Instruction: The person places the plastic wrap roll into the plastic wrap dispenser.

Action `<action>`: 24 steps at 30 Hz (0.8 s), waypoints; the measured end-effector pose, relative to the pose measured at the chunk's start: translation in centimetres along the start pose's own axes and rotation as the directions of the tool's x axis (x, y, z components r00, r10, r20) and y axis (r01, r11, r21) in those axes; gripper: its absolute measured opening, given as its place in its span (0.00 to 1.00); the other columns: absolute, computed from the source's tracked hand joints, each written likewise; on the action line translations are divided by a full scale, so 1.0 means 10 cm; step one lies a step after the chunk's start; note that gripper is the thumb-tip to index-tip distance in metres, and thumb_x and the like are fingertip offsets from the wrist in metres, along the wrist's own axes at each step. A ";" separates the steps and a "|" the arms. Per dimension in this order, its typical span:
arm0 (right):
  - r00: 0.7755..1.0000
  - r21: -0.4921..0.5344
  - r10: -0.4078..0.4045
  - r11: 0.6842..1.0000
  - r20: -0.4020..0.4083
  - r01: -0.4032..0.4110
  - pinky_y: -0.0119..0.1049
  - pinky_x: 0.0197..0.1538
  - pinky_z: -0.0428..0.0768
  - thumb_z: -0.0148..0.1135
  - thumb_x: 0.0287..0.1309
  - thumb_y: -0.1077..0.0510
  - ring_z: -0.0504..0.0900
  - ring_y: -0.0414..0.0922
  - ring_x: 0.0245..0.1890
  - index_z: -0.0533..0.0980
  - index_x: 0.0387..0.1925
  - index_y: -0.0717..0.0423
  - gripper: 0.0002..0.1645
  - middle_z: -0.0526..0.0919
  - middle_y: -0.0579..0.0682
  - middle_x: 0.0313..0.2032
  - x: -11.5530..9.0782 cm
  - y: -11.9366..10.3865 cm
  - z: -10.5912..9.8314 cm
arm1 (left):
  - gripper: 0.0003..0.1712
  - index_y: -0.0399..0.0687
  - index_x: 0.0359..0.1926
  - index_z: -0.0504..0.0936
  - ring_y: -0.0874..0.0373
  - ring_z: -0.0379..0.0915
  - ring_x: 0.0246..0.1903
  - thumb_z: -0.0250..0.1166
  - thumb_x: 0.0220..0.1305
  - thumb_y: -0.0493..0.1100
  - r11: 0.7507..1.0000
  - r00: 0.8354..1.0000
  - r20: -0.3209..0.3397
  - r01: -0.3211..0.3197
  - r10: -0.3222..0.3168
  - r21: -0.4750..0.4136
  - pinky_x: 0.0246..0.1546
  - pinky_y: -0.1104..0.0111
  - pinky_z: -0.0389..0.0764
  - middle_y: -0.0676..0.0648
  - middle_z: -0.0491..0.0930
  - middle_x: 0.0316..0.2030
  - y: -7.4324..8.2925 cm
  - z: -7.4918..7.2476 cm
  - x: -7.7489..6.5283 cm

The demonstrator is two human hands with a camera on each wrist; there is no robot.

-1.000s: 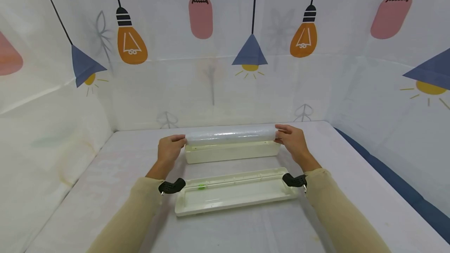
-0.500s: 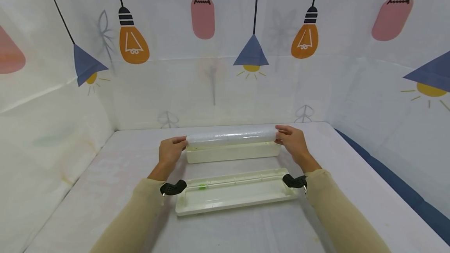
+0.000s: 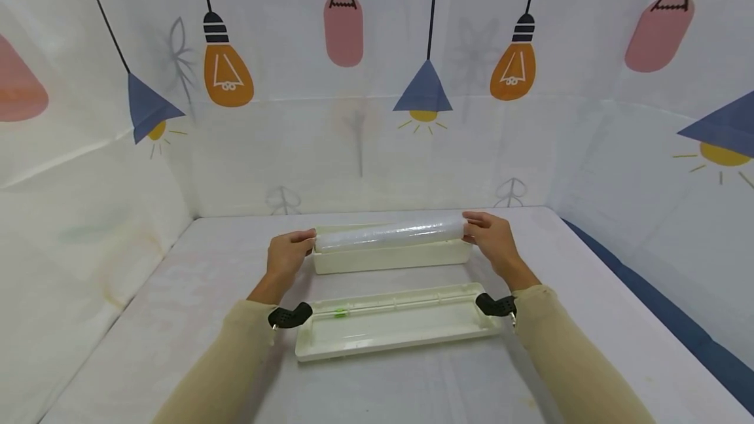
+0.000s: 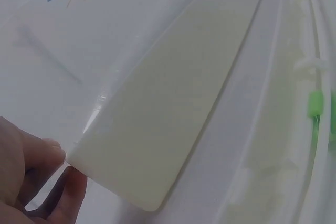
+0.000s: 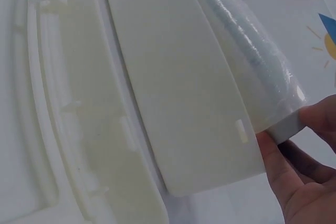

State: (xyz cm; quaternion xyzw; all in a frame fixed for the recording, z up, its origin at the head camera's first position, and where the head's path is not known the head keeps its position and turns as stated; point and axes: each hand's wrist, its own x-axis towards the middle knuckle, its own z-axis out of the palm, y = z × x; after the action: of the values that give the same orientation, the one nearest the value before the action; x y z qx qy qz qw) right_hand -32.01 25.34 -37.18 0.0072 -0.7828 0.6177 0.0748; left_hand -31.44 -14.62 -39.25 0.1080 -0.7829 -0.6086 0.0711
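Observation:
A shiny roll of cling film [image 3: 391, 234] lies along the top of a long cream box [image 3: 391, 258]. It tilts: its left end sits low at the box's opening, while the right end stands higher. My right hand [image 3: 490, 237] pinches the roll's right end; the right wrist view shows thumb and fingers around the grey core end [image 5: 290, 127]. At the left end my left hand [image 3: 287, 255] holds the roll, its fingertips close against the box corner. The box wall partly hides that grip in the left wrist view.
A matching cream lid [image 3: 397, 324] lies inside up on the white table [image 3: 400, 391], nearer to me, with a rail and a small green slider [image 3: 340, 313]. Patterned white sheeting [image 3: 377, 149] encloses the back and sides.
The roll's left end has dropped into the box opening, showing the box's back rim. Its right end stays raised. Both hands keep nearly the same places, and the lid has not moved.

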 end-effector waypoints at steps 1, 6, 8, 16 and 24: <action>1.000 -0.001 -0.002 1.000 0.001 0.002 0.34 0.51 0.82 0.57 0.71 0.65 0.79 0.58 0.56 0.70 0.65 0.71 0.24 0.75 0.68 0.60 0.00 0.00 0.00 | 0.16 0.37 0.55 0.84 0.45 0.79 0.52 0.63 0.69 0.36 1.000 1.000 0.006 -0.002 0.002 0.001 0.57 0.56 0.77 0.39 0.81 0.56 0.00 0.00 0.00; 1.000 -0.005 -0.013 1.000 0.004 0.013 0.34 0.51 0.82 0.56 0.71 0.66 0.79 0.58 0.56 0.70 0.64 0.72 0.24 0.75 0.69 0.60 0.00 0.01 -0.02 | 0.16 0.39 0.55 0.84 0.45 0.79 0.52 0.63 0.68 0.36 1.000 1.000 0.020 -0.005 0.004 0.017 0.57 0.55 0.76 0.39 0.80 0.57 0.00 0.00 0.01; 1.000 -0.007 -0.019 1.000 0.005 0.019 0.34 0.51 0.82 0.56 0.70 0.66 0.80 0.57 0.55 0.71 0.64 0.71 0.24 0.75 0.69 0.59 0.00 0.02 -0.02 | 0.17 0.39 0.55 0.85 0.46 0.79 0.50 0.63 0.68 0.36 1.000 1.000 0.022 -0.011 0.010 0.027 0.56 0.56 0.77 0.39 0.80 0.57 0.00 0.00 0.01; 0.998 -0.035 -0.059 0.998 0.023 0.059 0.32 0.49 0.83 0.58 0.69 0.66 0.83 0.54 0.49 0.73 0.62 0.71 0.23 0.77 0.69 0.58 0.03 0.07 -0.04 | 0.16 0.38 0.54 0.85 0.50 0.80 0.46 0.65 0.67 0.36 0.999 0.998 0.040 -0.042 0.041 0.034 0.49 0.62 0.81 0.42 0.80 0.59 -0.01 -0.01 -0.01; 0.995 -0.087 -0.096 0.991 0.042 0.099 0.32 0.49 0.83 0.57 0.69 0.67 0.82 0.58 0.51 0.73 0.62 0.71 0.22 0.78 0.69 0.57 0.04 0.07 -0.07 | 0.16 0.36 0.55 0.84 0.49 0.80 0.52 0.64 0.68 0.36 0.999 0.998 0.060 -0.038 0.037 0.025 0.50 0.62 0.82 0.42 0.79 0.60 -0.02 -0.02 -0.03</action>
State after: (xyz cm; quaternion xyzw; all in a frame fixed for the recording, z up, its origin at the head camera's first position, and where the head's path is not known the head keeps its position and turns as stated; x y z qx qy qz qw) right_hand -32.45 26.18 -37.64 0.0538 -0.8095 0.5776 0.0901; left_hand -31.13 -14.77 -39.35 0.0761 -0.7944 -0.5998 0.0577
